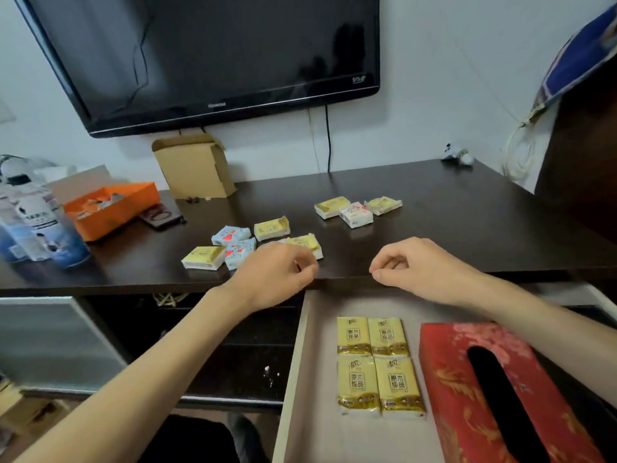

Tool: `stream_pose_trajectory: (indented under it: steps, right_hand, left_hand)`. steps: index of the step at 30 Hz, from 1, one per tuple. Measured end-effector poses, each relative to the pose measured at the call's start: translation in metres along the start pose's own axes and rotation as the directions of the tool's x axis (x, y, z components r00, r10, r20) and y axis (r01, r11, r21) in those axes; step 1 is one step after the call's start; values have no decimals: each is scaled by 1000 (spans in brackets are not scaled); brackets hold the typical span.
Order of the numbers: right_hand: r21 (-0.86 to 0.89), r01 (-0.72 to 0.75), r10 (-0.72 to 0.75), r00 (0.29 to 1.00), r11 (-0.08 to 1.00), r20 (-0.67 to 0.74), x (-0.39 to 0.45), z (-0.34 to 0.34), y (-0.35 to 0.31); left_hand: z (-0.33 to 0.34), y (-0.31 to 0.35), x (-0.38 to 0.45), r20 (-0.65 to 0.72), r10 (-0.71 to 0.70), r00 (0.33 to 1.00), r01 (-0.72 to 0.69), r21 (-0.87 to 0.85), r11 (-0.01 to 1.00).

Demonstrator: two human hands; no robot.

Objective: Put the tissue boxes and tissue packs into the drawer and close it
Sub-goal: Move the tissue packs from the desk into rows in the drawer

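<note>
The drawer (302,362) stands pulled out below the dark desk's front edge. Inside it lie several yellow tissue packs (377,365) in a block and a red tissue box (457,389) to their right. On the desk, a cluster of small yellow and blue-white tissue packs (233,243) lies left of centre. Three more packs (357,208) lie farther back. My left hand (273,275) hovers at the desk edge beside the near cluster, fingers curled, holding nothing visible. My right hand (417,265) hangs over the desk edge above the drawer, fingers loosely curled and empty.
An orange tray (113,208), water bottles (36,222) and a small dark case (162,216) stand at the desk's left. A cardboard box (193,168) leans on the wall under the television (213,58). A dark cabinet (581,168) rises at right.
</note>
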State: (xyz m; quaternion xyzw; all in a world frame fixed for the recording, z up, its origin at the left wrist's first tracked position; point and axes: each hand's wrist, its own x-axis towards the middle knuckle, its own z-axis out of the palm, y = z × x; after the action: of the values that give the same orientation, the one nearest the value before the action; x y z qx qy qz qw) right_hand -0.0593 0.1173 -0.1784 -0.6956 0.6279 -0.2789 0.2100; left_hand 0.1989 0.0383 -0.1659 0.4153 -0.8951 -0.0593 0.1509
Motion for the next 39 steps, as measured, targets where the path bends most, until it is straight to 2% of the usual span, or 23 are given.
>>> stream_pose_trajectory:
  steps: [3,8,10,14,16,20,25,29,33,35,37,39]
  right_hand:
    - [88,23,-21,1000,996,-24,27,9,-7]
    - [15,137,-136,990,990,-26,79,41,-31]
    - [-85,200,-201,980,976,-3,100,55,-37]
    - [-280,268,-258,963,922,71,122,69,-33]
    - [-320,263,-255,965,910,70,121,66,-25]
    - [-376,186,-200,980,908,2,104,44,-3]
    - [-436,109,-139,990,893,-38,67,9,27]
    - [-468,59,-93,995,882,-48,42,-20,44]
    - [-344,67,-97,993,937,-70,33,-26,51]
    - [-288,85,-122,986,954,-112,34,-22,55]
    - [-290,83,-112,990,954,-85,39,-20,59]
    - [-245,39,-39,999,969,4,46,-19,61]
  left_hand:
    - [-6,-31,22,-126,-112,986,104,-73,992]
    - [-10,-79,69,-118,-271,955,261,-91,961]
    - [-9,-94,89,-92,-292,952,288,-54,956]
    - [2,-111,117,74,-334,940,333,19,943]
    - [8,-110,125,113,-311,944,310,29,950]
    - [14,-94,136,116,-239,964,252,-123,960]
    - [19,-59,142,141,-145,979,173,-205,963]
    - [25,-27,135,208,47,977,3,-233,972]
    - [35,-6,119,176,196,965,-138,-298,944]
    - [34,-1,111,72,181,981,-158,-246,956]
    - [29,-1,104,-23,120,992,-122,-160,980]
    - [26,0,98,18,29,999,-25,-168,985]
